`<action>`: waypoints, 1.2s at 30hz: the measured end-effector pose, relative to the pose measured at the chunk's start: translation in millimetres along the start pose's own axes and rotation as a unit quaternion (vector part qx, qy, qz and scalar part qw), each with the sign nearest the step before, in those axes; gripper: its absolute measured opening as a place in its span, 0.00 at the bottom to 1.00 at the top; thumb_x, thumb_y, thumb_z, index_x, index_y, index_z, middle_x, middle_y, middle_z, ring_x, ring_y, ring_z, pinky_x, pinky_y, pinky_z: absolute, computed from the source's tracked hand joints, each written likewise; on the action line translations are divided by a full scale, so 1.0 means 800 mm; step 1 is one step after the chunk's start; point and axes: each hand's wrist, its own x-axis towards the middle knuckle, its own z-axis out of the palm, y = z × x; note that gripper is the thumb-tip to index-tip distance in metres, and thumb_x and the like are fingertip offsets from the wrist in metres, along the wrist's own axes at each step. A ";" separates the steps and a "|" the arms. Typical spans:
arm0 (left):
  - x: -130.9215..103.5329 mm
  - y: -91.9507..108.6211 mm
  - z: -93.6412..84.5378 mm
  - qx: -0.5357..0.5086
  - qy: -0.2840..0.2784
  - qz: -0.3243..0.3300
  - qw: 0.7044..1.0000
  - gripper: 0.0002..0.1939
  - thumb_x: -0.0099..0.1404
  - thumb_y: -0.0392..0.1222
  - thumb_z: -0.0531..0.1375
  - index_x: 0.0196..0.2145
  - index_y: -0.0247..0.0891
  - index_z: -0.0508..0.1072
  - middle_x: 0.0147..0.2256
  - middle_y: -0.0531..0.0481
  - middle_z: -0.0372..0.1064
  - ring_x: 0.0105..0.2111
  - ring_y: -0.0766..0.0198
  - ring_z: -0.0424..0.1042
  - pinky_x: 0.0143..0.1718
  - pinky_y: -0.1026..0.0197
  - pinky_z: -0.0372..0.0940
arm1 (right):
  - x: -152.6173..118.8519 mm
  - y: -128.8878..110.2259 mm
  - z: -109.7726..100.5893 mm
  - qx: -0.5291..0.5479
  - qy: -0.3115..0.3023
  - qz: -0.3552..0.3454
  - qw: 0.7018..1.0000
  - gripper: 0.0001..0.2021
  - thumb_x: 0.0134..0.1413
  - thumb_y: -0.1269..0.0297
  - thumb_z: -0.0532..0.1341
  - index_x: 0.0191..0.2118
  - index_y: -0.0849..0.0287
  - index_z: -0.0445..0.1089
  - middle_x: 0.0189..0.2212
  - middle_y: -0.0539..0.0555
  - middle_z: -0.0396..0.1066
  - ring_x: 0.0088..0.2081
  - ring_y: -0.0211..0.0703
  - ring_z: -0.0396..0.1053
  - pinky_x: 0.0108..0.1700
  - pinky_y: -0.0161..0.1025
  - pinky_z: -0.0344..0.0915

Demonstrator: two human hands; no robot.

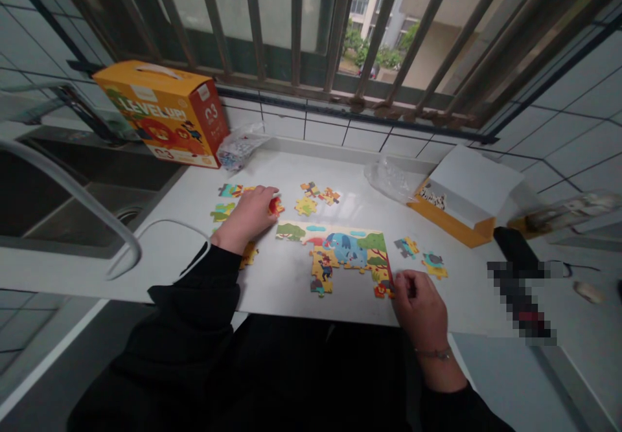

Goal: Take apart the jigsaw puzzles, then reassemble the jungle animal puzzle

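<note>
A partly joined jigsaw puzzle [357, 249] with a blue elephant lies on the white counter, with a gap along its lower middle. My left hand [250, 217] is left of it, fingers closed on a red puzzle piece [276, 207], partly hidden by them. Curled in loosely, my right hand [422, 306] rests at the puzzle's lower right corner, by a piece with a lion [383, 289]; I see nothing held in it. Loose pieces lie above the puzzle, among them a yellow-green piece [306, 206]. More sit around my left hand, and two pieces [434, 263] lie to the right.
An orange puzzle box [165, 114] stands back left beside a clear plastic bag [241, 147]. Back right are crumpled plastic [389, 179] and an open white-and-orange box [466, 192]. A dark phone-like object [518, 250] lies right. The sink [121, 192] and a white cable [87, 192] are left.
</note>
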 end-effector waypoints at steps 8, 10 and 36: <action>-0.003 -0.001 -0.008 -0.082 0.015 0.076 0.994 0.28 0.68 0.32 0.60 0.65 0.39 0.71 0.61 0.39 0.68 0.59 0.51 0.71 0.65 0.47 0.67 | 0.000 -0.007 -0.003 0.005 0.004 -0.007 1.000 0.15 0.75 0.52 0.56 0.40 0.55 0.71 0.35 0.53 0.73 0.35 0.46 0.70 0.40 0.41 0.64; -0.004 0.002 -0.012 -0.118 0.017 0.075 0.990 0.24 0.70 0.33 0.60 0.63 0.39 0.73 0.58 0.41 0.70 0.56 0.53 0.73 0.62 0.48 0.69 | 0.000 -0.006 -0.002 0.005 0.006 -0.012 1.000 0.15 0.75 0.52 0.56 0.41 0.56 0.72 0.35 0.53 0.73 0.36 0.46 0.70 0.41 0.41 0.65; -0.098 0.149 0.028 -0.299 0.004 0.178 0.937 0.14 0.77 0.39 0.63 0.58 0.41 0.75 0.56 0.41 0.77 0.58 0.50 0.76 0.61 0.43 0.73 | -0.012 -0.099 -0.004 0.359 -0.200 0.172 0.895 0.23 0.64 0.43 0.69 0.53 0.55 0.72 0.40 0.56 0.84 0.36 0.51 0.83 0.39 0.45 0.79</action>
